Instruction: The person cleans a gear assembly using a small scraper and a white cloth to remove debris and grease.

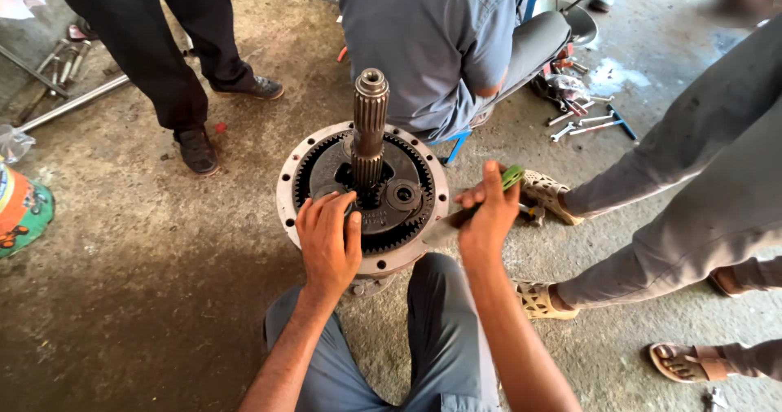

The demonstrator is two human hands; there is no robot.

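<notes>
A round metal gear housing point(287, 190) with an inner toothed ring stands on the concrete floor between my knees. A tall splined shaft point(370, 127) rises upright from its centre. Small planet gears point(402, 194) sit inside. My left hand point(330, 241) rests palm down on the near left part of the gear set, fingers spread over a gear. My right hand point(489, 216) grips a screwdriver with a green handle point(511, 176); its flat blade point(440, 231) points at the housing's right rim.
A person in a grey shirt point(432, 37) sits behind the housing. Another stands at back left in black shoes point(198, 150). A third person's legs and sandals point(547, 192) are at the right. Wrenches point(586, 123) lie on the floor beyond; a colourful can point(20, 208) at far left.
</notes>
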